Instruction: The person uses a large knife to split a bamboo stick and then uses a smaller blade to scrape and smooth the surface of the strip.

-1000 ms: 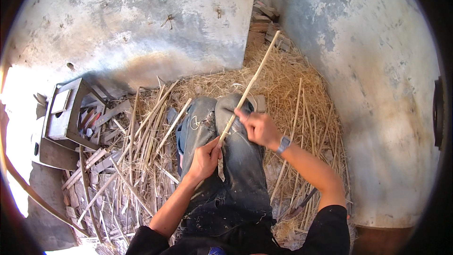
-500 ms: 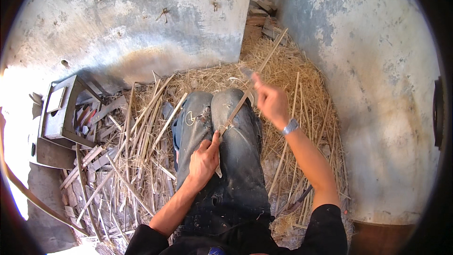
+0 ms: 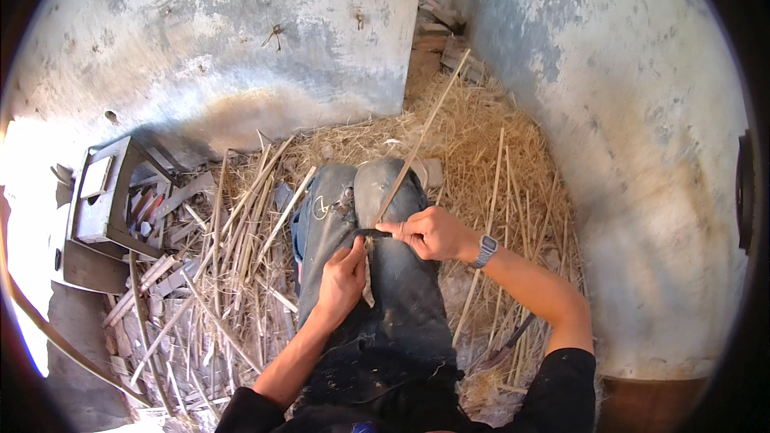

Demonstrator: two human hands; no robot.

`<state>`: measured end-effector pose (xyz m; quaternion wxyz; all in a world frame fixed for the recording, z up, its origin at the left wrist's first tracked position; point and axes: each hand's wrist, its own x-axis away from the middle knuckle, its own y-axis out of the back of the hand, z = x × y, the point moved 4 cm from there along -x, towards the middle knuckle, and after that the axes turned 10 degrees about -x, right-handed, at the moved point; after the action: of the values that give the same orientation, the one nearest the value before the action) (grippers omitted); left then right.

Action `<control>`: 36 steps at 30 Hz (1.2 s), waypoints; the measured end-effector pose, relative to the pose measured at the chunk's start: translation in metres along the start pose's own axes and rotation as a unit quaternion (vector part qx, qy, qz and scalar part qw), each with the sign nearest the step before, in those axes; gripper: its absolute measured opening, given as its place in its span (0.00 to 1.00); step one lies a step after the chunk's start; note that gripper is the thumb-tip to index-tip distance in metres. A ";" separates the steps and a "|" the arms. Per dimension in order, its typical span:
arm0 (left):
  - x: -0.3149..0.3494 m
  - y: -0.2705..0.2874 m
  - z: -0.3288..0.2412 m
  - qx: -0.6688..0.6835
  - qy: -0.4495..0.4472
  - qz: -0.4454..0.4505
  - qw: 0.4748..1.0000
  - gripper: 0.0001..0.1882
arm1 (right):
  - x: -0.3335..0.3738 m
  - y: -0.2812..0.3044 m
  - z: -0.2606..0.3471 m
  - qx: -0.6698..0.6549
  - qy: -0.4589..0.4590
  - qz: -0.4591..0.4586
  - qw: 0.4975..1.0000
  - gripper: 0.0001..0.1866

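A long, narrow wooden strip [image 3: 425, 135] slants from my lap up and away to the right, lying over my right knee. Its near end is pinched in my left hand [image 3: 341, 285], which is closed low over my thighs. My right hand [image 3: 433, 232], with a watch on its wrist, is closed around a knife. The knife's dark blade [image 3: 370, 232] crosses the strip just beyond my left fingertips. A pale, pointed scrap [image 3: 368, 285] hangs beside my left hand; what it is made of I cannot make out. Worn dark trousers [image 3: 333, 192] cover my legs.
Long strips and sticks [image 3: 249, 200] lie left of my legs, more strips [image 3: 501, 192] at the right. Shavings [image 3: 481, 128] blanket the floor. A wooden stool-like frame [image 3: 104, 200] stands far left amid scraps. Stained walls [image 3: 642, 152] rise ahead and to the right.
My right hand has drawn the knife back along the strip, from beyond my knees to just in front of my left hand. My left hand keeps about the same place.
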<state>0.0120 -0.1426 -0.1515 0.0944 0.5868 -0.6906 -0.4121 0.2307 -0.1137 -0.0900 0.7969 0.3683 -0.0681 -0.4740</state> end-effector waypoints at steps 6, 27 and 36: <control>-0.004 0.011 -0.009 0.065 0.046 0.012 0.997 0.18 | 0.014 0.061 0.011 -0.221 -0.021 -0.401 0.889 0.21; 0.142 0.094 -0.022 0.137 0.050 0.114 0.983 0.21 | 0.070 -0.073 0.091 -0.396 -0.130 -0.508 0.754 0.11; 0.142 0.095 -0.015 0.079 0.086 0.100 0.988 0.13 | 0.076 -0.049 0.084 -0.253 -0.178 -0.399 0.863 0.14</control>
<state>-0.0901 -0.2779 -0.1276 0.1474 0.5536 -0.7656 -0.2928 0.1988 -0.2325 -0.0798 0.5794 0.0586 0.0662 -0.8102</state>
